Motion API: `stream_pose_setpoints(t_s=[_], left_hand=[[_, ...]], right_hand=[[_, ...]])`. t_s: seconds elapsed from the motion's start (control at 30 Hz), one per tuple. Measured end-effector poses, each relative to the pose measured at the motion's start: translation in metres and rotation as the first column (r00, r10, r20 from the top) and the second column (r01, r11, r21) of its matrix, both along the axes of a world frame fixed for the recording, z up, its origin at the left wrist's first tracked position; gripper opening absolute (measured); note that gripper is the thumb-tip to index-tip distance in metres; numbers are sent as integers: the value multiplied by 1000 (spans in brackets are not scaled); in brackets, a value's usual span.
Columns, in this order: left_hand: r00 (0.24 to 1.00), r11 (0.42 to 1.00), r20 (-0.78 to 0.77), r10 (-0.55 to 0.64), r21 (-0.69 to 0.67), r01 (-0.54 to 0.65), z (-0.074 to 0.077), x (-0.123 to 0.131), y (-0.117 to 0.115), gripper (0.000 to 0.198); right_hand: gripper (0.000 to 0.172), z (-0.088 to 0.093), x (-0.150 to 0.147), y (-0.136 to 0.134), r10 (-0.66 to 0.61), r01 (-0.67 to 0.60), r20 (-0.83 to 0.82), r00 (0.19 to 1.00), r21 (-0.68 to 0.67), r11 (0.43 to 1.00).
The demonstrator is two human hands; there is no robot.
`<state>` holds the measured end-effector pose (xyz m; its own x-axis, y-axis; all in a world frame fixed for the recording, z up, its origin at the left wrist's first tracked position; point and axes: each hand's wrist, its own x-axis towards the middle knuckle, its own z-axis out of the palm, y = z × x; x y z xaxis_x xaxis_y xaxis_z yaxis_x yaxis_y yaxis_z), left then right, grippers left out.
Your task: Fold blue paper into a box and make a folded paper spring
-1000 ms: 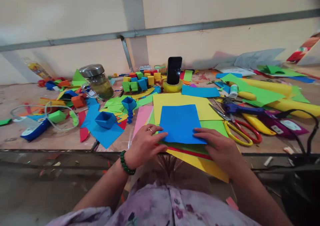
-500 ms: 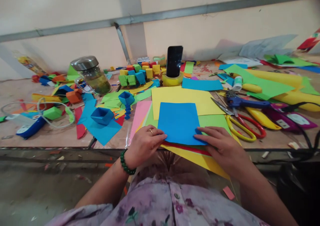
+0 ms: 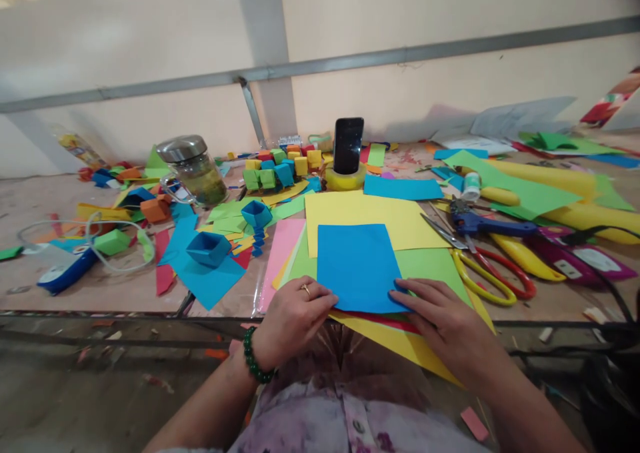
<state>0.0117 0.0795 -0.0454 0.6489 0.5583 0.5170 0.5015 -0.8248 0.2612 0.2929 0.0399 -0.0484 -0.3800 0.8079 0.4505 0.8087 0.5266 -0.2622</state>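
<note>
A blue sheet of paper (image 3: pixel 356 266) lies on top of a stack of coloured sheets at the table's front edge. My left hand (image 3: pixel 296 316), with a ring and a green bead bracelet, pinches the sheet's lower left corner. At the lower right corner, my right hand (image 3: pixel 440 316) has its fingers on the blue sheet, the thumb hidden beneath. Under the blue sheet are a yellow sheet (image 3: pixel 350 207) and a green sheet (image 3: pixel 430 269); red and yellow edges stick out over the table's front edge.
Blue paper boxes (image 3: pixel 209 249) and scraps lie left, near a glass jar (image 3: pixel 200 179). A phone (image 3: pixel 349 146) stands behind the stack, beside small paper cubes (image 3: pixel 267 178). At right lie scissors (image 3: pixel 483 276), a blue-handled tool (image 3: pixel 493 225) and a purple device (image 3: pixel 583 256).
The camera view has tilted up, so the scene sits lower in the frame. Both hands remain at the lower corners of the blue sheet.
</note>
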Motion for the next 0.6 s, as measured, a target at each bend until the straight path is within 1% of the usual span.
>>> stream_pose_setpoints(t_s=[0.17,0.27,0.33,0.4,0.5,0.6], left_hand=[[998,999,55,9,-31,-7,0,0,-1,20],[995,992,95,42,-123,-30,-2,-1,-2,18],[987,976,134,84,-211,-54,-3,-2,-2,17],[977,944,166,136,-321,-77,-2,-2,-1,16],[963,866,164,215,-487,-111,2,-1,2,17],[961,811,122,247,-570,-136,9,0,5,19]], right_hand=[[31,7,2,1,11,-12,-5,1000,-65,998],[29,8,3,2,13,-15,-22,1000,-111,994],[29,7,3,4,1,-8,-52,999,-146,989],[29,5,3,6,-17,-2,-97,995,-187,982],[28,4,1,8,-82,31,-193,978,-256,966],[27,6,-1,9,-171,69,-298,939,-326,943]])
